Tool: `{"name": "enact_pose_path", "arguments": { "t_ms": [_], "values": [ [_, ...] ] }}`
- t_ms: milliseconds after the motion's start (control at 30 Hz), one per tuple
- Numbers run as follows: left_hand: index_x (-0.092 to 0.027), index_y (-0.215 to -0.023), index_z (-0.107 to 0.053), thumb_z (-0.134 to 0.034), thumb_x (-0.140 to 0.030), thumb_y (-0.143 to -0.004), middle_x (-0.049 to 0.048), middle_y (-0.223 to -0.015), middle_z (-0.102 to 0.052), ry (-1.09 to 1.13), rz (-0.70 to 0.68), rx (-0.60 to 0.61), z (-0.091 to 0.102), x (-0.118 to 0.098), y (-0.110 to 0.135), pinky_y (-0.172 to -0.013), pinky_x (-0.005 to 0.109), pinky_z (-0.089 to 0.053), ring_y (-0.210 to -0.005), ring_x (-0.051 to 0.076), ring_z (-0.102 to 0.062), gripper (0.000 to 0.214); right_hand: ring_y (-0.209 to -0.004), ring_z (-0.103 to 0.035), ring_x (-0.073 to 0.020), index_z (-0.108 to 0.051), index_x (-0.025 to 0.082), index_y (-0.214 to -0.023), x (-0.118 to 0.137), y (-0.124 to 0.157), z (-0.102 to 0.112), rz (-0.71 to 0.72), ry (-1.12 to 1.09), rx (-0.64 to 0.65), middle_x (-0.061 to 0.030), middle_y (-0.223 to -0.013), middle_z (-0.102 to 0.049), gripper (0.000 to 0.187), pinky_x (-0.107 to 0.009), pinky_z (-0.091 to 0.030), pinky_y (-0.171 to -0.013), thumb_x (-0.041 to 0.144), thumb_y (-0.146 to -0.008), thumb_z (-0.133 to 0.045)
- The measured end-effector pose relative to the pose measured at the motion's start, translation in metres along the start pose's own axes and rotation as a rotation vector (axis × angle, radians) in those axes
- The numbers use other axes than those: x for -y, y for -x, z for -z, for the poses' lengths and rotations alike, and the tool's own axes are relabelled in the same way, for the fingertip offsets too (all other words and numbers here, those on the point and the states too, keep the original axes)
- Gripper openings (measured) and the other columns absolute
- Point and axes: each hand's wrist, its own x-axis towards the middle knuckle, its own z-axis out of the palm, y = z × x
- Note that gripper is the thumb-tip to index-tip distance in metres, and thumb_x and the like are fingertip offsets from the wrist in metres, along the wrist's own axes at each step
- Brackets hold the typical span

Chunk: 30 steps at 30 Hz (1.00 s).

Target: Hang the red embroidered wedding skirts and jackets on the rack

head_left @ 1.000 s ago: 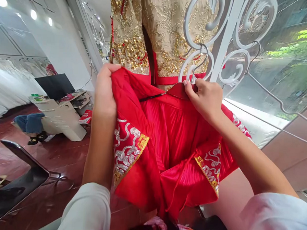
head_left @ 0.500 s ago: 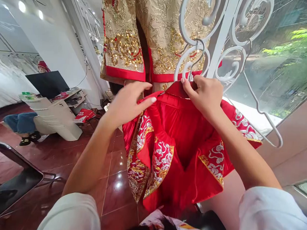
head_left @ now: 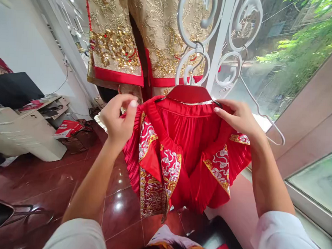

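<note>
Squarely between left hand [head_left: 117, 116] and right hand [head_left: 242, 119] hangs the red skirt [head_left: 186, 140], top corners pinched.

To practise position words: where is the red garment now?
In the head view's centre, the red garment hangs on its hanger, between left hand and right hand.

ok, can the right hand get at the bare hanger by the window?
Probably yes: the bare hanger looks close to the right hand, nothing visibly between them. But that hand is at the waistband of the red garment, so it'd likely have to leave it.
</note>
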Motion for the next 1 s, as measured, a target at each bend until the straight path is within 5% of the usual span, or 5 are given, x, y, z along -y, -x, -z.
{"name": "enact_pose_path", "arguments": {
  "t_ms": [233,400,533,800,1000],
  "values": [
    [-0.015,-0.087,-0.061,-0.040,-0.048,-0.088,0.0086,-0.083,-0.066,-0.010,0.605,0.493,0.009,0.002,0.105,-0.071,0.033,-0.047,-0.076,0.021,-0.061,0.040,-0.097,-0.059,-0.0264,-0.067,0.021,-0.102,0.039,-0.012,-0.026,0.123,0.183,-0.388,-0.0105,-0.103,-0.067,0.032,-0.043,-0.041,-0.087,0.040,-0.089,-0.044],
    [-0.013,-0.099,-0.062,-0.063,-0.052,-0.073,0.0083,-0.091,-0.068,0.671,0.902,0.749,0.001,0.009,0.132,-0.073,0.030,-0.049,-0.080,0.021,-0.063,0.047,-0.103,-0.050,-0.0255,-0.062,0.023,-0.113,0.090,-0.039,-0.060,0.525,0.186,-0.077,-0.0071,-0.111,-0.064,0.035,-0.043,-0.031,-0.091,0.040,-0.092,-0.039],
    [-0.012,-0.082,-0.067,-0.063,-0.047,-0.073,0.0048,-0.072,-0.066,0.466,0.889,0.778,0.024,0.014,0.141,-0.067,0.030,-0.048,-0.070,0.021,-0.060,0.037,-0.095,-0.047,-0.0237,-0.064,0.021,-0.111,0.101,-0.052,-0.083,0.585,0.195,-0.014,-0.0075,-0.097,-0.065,0.037,-0.045,-0.024,-0.090,0.038,-0.094,-0.037],
    [-0.017,-0.057,-0.057,-0.044,-0.062,-0.077,-0.0034,-0.047,-0.048,-0.361,0.407,0.394,0.157,0.010,0.028,-0.048,0.019,-0.030,-0.050,0.009,-0.039,0.051,-0.077,-0.050,-0.0190,-0.068,0.019,-0.079,0.108,-0.066,-0.085,0.549,0.177,0.083,-0.0049,-0.070,-0.059,0.038,-0.039,-0.028,-0.083,0.040,-0.094,-0.040],
    [-0.013,-0.083,-0.065,-0.035,-0.066,-0.082,-0.0016,-0.064,-0.057,-0.374,0.332,0.337,0.146,0.028,-0.051,-0.066,0.019,-0.040,-0.073,0.011,-0.049,0.062,-0.072,-0.055,-0.0202,-0.060,0.018,-0.067,0.124,-0.090,-0.088,0.381,0.161,0.040,-0.0056,-0.062,-0.052,0.036,-0.034,-0.034,-0.073,0.040,-0.091,-0.045]
  ]
}}
